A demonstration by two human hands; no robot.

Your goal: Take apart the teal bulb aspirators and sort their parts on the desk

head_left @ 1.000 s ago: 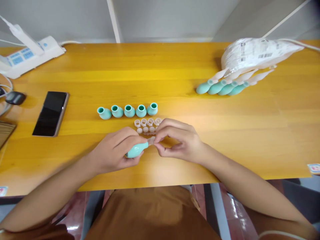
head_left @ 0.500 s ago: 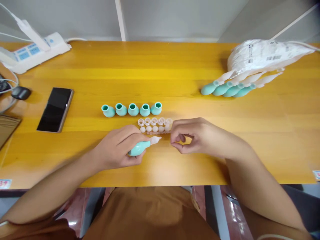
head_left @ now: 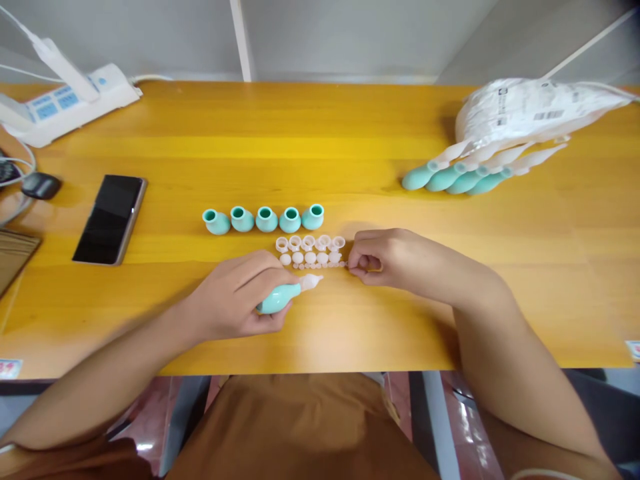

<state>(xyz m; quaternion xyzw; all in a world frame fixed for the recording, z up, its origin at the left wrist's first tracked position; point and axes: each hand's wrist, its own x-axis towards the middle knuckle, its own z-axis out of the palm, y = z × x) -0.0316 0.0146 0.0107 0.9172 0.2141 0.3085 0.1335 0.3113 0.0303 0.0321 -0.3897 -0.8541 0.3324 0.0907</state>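
Note:
My left hand (head_left: 245, 290) is closed around a teal rubber bulb (head_left: 279, 298), whose translucent white nozzle (head_left: 311, 282) points right. My right hand (head_left: 377, 257) has its thumb and fingers pinched together at the right end of a row of tiny clear pieces (head_left: 320, 265); whatever lies between the fingertips is too small to make out. Behind that row come several white rounded caps (head_left: 310, 257) and a line of clear rings (head_left: 309, 243). Farther back, several open-necked teal bulbs (head_left: 267, 219) stand upright side by side.
Several teal bulbs with long white nozzles (head_left: 465, 179) lie at the right, against a white plastic bag (head_left: 530, 113). On the left are a phone (head_left: 110, 219), a black mouse (head_left: 41, 186), a power strip (head_left: 80, 103) and cardboard (head_left: 17, 257). The table's front edge runs before my body.
My right hand has moved slightly up and right, its fingertips now at the end of the tiny-piece row, uncovering the last ring and cap. My left hand stays put with the bulb.

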